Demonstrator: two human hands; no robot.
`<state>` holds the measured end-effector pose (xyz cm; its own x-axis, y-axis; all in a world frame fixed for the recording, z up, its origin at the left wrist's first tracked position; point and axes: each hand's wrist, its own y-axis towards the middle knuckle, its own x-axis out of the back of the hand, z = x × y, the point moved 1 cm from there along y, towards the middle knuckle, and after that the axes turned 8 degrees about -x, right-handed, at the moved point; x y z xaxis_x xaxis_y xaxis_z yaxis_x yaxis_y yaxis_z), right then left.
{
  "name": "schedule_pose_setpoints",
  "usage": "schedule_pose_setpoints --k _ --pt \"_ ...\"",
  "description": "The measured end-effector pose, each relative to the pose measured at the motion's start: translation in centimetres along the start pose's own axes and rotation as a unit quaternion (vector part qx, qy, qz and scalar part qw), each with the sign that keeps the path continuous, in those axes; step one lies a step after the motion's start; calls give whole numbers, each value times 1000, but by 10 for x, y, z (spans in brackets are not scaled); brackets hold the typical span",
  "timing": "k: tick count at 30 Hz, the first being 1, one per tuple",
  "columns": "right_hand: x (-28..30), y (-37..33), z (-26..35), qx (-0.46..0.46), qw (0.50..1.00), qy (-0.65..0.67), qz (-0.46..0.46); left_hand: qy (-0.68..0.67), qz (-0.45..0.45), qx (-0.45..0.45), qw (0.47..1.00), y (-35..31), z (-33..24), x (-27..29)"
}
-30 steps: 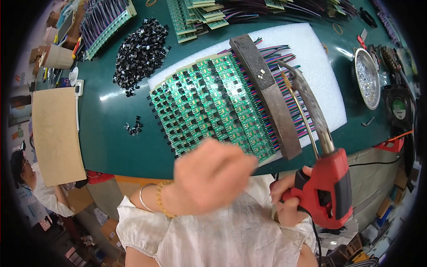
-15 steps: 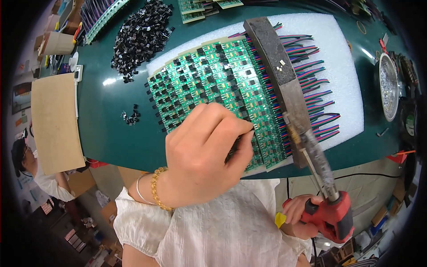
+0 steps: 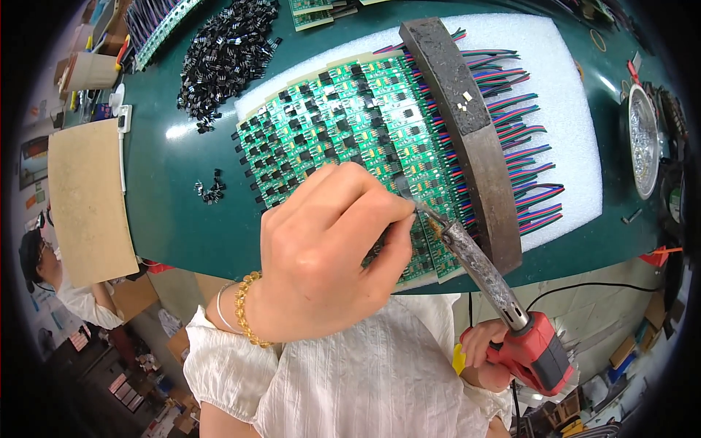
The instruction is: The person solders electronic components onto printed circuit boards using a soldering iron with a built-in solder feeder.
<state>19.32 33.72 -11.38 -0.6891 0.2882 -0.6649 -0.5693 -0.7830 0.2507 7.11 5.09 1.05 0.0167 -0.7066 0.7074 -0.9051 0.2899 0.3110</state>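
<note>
black parts pile (image 3: 226, 62): beyond our left hand (image 3: 328, 252), leftward | left hand: pinched narrow, seemingly on a small dark part (image 3: 418, 209) | green circuit boards (image 3: 347, 135): beneath and beyond it | soldering iron (image 3: 488, 281): tip beside that pinch, handle gripped by our right hand (image 3: 485, 356) | we judge: soldering in hand; next calls for steady fingers, clear of heat

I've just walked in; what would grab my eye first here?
Probably the red-handled soldering iron in the right hand, its tip close to the left hand over rows of green circuit boards. Right of those lies a long dark bar, with coloured wires fanning out beyond it. A heap of black components sits at upper left.
</note>
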Motion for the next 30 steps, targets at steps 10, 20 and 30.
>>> schedule_pose_setpoints --k 10,20,30 --pt "-63 -19 7 -73 880 -260 -391 1 11 5 1000 2 -2 -1" --pt "-58 20 5 46 912 -120 -389 0 6 11 1000 -1 -1 3" --pt "-46 -49 2 -41 938 -189 -286 -7 2 5 1000 0 0 1"
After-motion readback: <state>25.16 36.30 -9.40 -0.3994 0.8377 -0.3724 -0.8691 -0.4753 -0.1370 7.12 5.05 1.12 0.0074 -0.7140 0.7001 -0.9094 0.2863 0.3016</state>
